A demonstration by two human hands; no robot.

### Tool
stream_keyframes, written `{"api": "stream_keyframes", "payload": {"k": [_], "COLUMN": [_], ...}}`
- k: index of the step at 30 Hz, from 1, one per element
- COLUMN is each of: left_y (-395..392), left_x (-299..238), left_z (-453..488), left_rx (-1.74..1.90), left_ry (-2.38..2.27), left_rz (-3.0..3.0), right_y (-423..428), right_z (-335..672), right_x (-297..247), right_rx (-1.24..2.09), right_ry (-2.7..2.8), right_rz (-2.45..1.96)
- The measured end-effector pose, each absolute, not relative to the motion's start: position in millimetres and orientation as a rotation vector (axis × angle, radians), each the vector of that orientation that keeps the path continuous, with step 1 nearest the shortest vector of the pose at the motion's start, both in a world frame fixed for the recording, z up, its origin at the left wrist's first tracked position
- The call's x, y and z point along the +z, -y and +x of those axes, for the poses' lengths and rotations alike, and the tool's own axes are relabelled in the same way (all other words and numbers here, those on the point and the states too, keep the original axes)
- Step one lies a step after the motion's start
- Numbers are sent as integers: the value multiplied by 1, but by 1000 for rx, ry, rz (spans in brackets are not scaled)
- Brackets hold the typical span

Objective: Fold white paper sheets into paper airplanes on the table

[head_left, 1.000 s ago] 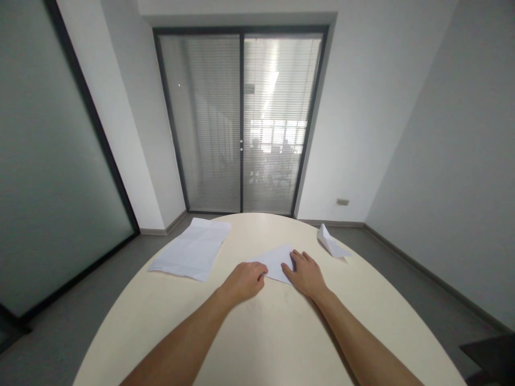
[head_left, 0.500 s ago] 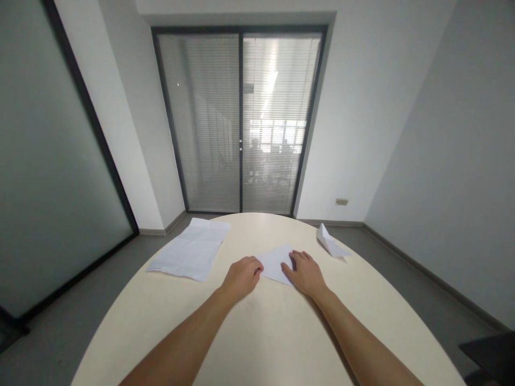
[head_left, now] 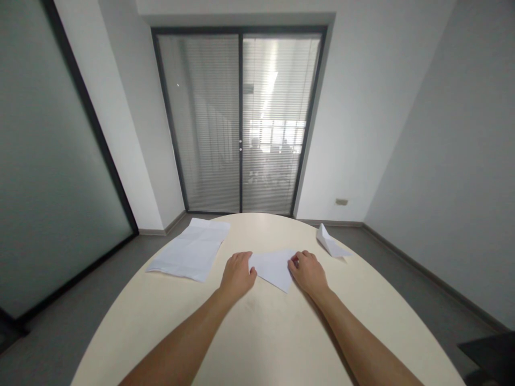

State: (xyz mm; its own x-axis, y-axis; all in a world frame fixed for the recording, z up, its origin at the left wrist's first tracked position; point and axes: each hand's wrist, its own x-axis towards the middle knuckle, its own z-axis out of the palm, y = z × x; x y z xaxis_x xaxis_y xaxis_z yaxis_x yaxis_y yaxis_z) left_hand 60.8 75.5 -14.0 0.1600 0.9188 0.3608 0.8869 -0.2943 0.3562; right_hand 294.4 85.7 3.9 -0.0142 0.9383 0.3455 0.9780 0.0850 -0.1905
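A round cream table [head_left: 273,332] fills the lower half of the view, its far edge curving just in front of a sliding glass door [head_left: 241,123] with closed blinds. Grey floor runs along both sides of the table, wider on the left beside a frosted glass wall [head_left: 44,177]. The tabletop near the person is bare, and there is bare surface between the sheets that lie on it.

The near rim of the table and both forearms are cut off by the bottom of the frame. A dark object [head_left: 488,356] at the lower right corner is too cropped to identify. Shapes behind the blinds are too blurred to make out.

The folded white paper [head_left: 273,268] lies flat near the middle of the table, between the two hands. It reads as a pointed shape with one corner aimed toward the person; any crease lines on it are hard to see. The left hand [head_left: 237,274] rests at its left edge, fingers curled down onto the paper's border. The right hand [head_left: 309,273] sits at the right edge, fingers bent and pressing or pinching that side; whether they grip the sheet cannot be told.

A creased, unfolded white sheet [head_left: 191,250] lies well apart to the left. A finished paper plane [head_left: 330,242] rests near the table's far right edge.
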Motion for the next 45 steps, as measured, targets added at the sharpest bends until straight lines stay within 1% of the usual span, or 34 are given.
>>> {"api": "stream_keyframes", "payload": {"k": [8, 18, 27, 36, 41, 45], "left_y": [-74, -74, -73, -73, -73, -72], "left_x": [-10, -5, 0, -1, 0, 2], "left_z": [61, 58, 59, 57, 58, 58], "left_rx": [787, 796, 755, 778, 746, 653], "left_ry": [-1815, -1870, -1835, -1765, -1690, -1646], "left_rz": [2337, 2359, 2429, 2481, 2513, 2492], "right_y": [-89, -100, -100, -94, -88, -84], "right_z": [299, 308, 307, 302, 298, 294], "right_x": [2, -9, -16, -6, 6, 13], "right_rx": [-101, 126, 71, 135, 41, -3], "right_ry": [1973, 1886, 1957, 2050, 2176, 2239], "right_rz": [-1883, -1835, -1586, -1551, -1559, -1599]}}
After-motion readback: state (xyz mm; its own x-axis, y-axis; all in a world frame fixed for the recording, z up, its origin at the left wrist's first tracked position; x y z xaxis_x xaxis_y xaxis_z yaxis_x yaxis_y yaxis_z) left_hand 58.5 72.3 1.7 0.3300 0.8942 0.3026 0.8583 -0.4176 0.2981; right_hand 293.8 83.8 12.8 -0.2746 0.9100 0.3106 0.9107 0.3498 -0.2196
